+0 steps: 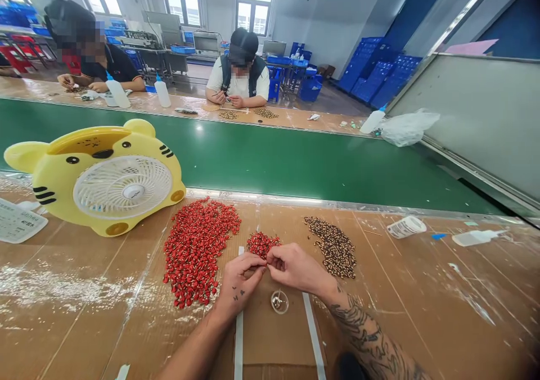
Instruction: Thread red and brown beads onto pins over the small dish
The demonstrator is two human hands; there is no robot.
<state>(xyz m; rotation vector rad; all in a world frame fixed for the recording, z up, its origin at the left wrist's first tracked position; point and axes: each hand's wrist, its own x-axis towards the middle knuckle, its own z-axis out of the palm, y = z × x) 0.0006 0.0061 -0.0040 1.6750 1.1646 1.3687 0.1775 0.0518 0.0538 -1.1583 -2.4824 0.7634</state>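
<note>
My left hand [243,281] and my right hand [293,265] meet with pinched fingertips over a cardboard mat [276,340] edged with white tape. Whatever lies between the fingertips is too small to name. Just beyond them is a small heap of red pieces [262,244], partly hidden by my fingers. A much larger pile of red pieces [196,250] spreads to the left. On the right lies a pile of small brown-and-gold pieces [333,245]. A small clear round dish [279,302] sits on the mat below my hands, with a thin stick across it.
A yellow tiger-faced fan [130,186] stands at the left. To the right lie a tipped white container [406,226] and a squeeze bottle [476,237]. A green conveyor belt [270,163] separates my table from two co-workers, one left [113,68] and one opposite [238,73].
</note>
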